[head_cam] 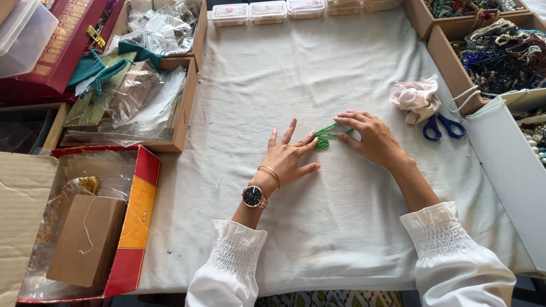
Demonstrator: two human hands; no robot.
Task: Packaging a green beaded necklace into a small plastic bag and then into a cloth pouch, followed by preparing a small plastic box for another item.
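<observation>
While hands (pixel 290 156) (pixel 368 135) flatten green beads (pixel 325 136), wooden tray (pixel 455 68) seemingly bead-filled

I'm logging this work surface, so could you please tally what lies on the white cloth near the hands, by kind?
Green bead strand: 1
Blue-handled scissors: 1
Crumpled pink cloth: 1
Small clear lidded boxes along the far edge: at least 4; the row runs on, unclear
Total: at least 7
</observation>
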